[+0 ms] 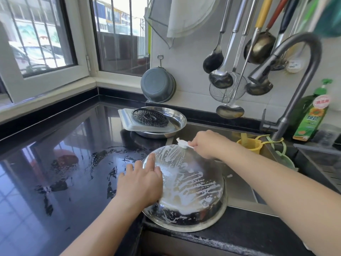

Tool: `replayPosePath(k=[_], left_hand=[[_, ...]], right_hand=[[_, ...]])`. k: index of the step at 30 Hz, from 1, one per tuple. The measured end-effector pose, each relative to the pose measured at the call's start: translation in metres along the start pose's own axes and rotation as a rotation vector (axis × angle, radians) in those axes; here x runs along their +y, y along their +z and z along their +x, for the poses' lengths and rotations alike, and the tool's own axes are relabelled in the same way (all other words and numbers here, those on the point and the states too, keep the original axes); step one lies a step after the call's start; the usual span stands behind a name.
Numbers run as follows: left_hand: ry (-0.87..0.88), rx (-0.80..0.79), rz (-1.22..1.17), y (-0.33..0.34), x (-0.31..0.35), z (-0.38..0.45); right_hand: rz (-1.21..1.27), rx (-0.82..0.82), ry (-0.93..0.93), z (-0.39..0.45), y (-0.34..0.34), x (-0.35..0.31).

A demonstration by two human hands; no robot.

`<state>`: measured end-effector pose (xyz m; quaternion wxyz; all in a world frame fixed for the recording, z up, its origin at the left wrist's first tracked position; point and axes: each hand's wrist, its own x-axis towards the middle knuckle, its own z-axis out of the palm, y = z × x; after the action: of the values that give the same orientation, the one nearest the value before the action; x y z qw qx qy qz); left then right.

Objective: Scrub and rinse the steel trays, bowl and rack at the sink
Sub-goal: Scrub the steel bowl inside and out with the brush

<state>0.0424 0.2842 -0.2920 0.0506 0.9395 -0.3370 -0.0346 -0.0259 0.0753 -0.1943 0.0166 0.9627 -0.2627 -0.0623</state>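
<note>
A steel bowl (191, 189) lies upside down at the sink's near left corner, its bottom streaked with white soap foam. My left hand (142, 180) presses flat on the bowl's left side with straight fingers. My right hand (206, 145) grips a white scrubbing cloth (182, 144) at the bowl's far rim. Behind, on the counter, a round steel tray (177, 120) holds a rectangular steel tray (127, 119) with a round perforated rack (150, 117) on top.
The black counter (64, 163) to the left is wet. A faucet (287, 71) arches over the sink (243, 187) at right, beside a green detergent bottle (311, 117). Ladles and a strainer (227, 89) hang on the wall. A yellow cup (251, 145) sits in the sink.
</note>
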Motion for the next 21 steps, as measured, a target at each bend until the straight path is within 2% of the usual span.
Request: replayPosePath(k=[4,8,15,21], left_hand=[[-0.010,0.000,-0.024,-0.002,0.001,-0.002],[-0.013,-0.004,-0.044,-0.005,0.002,-0.003],[-0.061,-0.029,-0.121,-0.010,0.005,-0.009],[-0.056,-0.021,-0.146,-0.015,0.007,-0.013]], right_hand=[[0.056,0.011,0.052,0.005,0.003,-0.002],[-0.009,-0.016,0.041,-0.006,-0.003,0.007],[-0.011,-0.106,-0.056,-0.035,-0.006,0.009],[0.089,-0.027,0.011,-0.020,-0.005,0.019]])
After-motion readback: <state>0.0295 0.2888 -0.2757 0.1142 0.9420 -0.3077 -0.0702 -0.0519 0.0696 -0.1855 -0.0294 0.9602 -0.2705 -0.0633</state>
